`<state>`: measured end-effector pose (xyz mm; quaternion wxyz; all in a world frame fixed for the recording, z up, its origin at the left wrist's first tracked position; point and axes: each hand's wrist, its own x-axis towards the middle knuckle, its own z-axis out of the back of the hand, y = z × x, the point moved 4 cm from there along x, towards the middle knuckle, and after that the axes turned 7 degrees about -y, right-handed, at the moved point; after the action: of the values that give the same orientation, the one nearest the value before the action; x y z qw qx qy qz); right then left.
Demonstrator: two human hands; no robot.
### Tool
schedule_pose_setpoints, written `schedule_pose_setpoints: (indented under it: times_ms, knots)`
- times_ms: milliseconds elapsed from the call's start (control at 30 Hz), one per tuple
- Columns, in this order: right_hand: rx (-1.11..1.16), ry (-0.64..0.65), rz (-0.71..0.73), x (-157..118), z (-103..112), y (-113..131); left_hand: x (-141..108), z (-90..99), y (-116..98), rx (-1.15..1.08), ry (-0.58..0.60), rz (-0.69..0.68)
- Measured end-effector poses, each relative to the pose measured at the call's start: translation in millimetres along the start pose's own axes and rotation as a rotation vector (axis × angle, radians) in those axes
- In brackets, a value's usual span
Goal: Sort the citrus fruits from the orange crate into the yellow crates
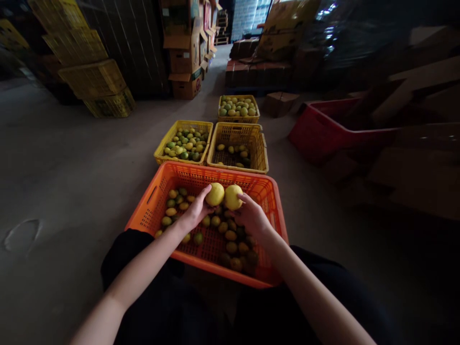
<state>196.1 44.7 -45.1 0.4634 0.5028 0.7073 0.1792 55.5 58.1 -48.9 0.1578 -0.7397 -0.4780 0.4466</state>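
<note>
Thumb and fingers of the left hand (196, 210) are closed around one yellow fruit (216, 194), and the right hand (253, 218) grips a second fruit (233, 197). They're side by side over the orange crate (194, 178), so close I can't tell whether they touch. Both holds look light, mostly at the outer sides; a loosened thumb or a knock between the two could send one dropping onto the smaller fruit (231, 235) below and bruise it. Under the palms, the curled fingertips are hidden, and the forearms cover part of the crate's load. Its near right corner sinks into shadow. Farther out, three yellow crates (253, 136) hold more fruit. Off right, a red tub (316, 139) runs into gloom, its contents hard to make out.
</note>
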Motion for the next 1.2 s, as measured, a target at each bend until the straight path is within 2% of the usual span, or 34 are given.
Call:
schedule_pose_setpoints:
  times_ms: [100, 233, 433, 633, 1033, 1200]
  knots:
    - [-0.006, 0.014, -0.002, -1, 1, 3, -3, -5.7, -2, 0.007, 0.031, 0.003]
    - [-0.037, 0.024, -0.005, -3, 4, 5, -6, -8.5, -4, -0.031, 0.016, 0.037]
    - [-0.084, 0.061, 0.104, -3, 5, 7, -7, -7.6, -6, -0.028, 0.012, 0.027]
    - [-0.091, 0.032, 0.125, -4, 9, 8, -10, -7.5, -6, 0.015, 0.026, 0.034]
    - [-0.091, 0.068, 0.156, -9, 4, 9, -14, -3.4, -10, 0.046, 0.067, 0.067]
    - [-0.077, 0.071, 0.124, -13, 3, 8, -17, -3.0, -11, 0.032, 0.087, 0.082]
